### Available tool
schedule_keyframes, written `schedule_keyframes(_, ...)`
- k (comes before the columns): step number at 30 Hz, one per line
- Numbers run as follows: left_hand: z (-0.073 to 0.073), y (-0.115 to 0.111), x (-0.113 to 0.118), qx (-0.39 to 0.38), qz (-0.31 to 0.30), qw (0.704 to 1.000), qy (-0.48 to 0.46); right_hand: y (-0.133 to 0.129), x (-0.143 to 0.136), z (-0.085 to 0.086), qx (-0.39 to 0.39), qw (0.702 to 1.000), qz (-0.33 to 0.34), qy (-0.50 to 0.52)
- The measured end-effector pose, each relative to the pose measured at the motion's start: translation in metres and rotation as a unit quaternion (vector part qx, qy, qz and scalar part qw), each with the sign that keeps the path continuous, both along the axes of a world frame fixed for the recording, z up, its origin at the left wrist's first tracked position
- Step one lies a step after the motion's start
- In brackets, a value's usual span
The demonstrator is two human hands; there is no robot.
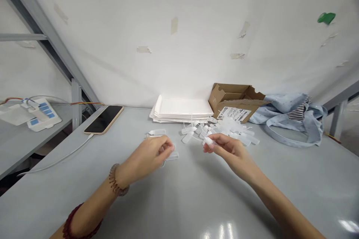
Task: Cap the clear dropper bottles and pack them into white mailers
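Note:
My right hand [231,152] grips a small squeeze bottle [208,140], its white cap showing past the fingertips. Most of that bottle's body is hidden by the fingers. Curled fingers close my left hand [147,157], low over the grey table; whatever they may hold is hidden. Just right of its fingertips lies a small translucent bottle [172,155]. Beyond the left hand another such bottle [157,132] lies on its side. A loose heap of small translucent bottles [232,127] spreads on the table behind the right hand, several with thin loops.
Behind the bottles lie a stack of white envelopes [183,109] and an open cardboard box [237,102] with a label. Light-blue cloth with a strap [291,119] is at the right. A phone [104,119] with a white cable [61,160] rests at the left.

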State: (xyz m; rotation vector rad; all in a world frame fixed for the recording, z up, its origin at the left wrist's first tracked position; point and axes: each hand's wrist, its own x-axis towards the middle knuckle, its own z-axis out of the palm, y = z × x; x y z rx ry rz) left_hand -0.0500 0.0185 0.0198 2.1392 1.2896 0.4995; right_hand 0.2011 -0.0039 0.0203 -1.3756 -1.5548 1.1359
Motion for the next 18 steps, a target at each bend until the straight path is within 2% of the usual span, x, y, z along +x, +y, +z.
schedule_keyframes(4,-0.008,-0.013,0.017,-0.055,-0.077,0.991,-0.099,-0.009,-0.016,-0.009,-0.064,0.978,0.088,0.179)
schedule_keyframes(7,-0.009,-0.019,0.023,-0.080,-0.092,0.984,-0.127,-0.013,-0.022,-0.016,-0.084,0.967,0.103,0.218)
schedule_keyframes(13,-0.004,-0.018,0.023,-0.081,-0.052,0.981,-0.166,-0.012,-0.022,-0.017,-0.084,0.970,0.086,0.213)
schedule_keyframes(18,-0.006,-0.015,0.021,-0.040,0.024,0.978,-0.202,-0.012,-0.023,-0.016,-0.077,0.979,0.060,0.181)
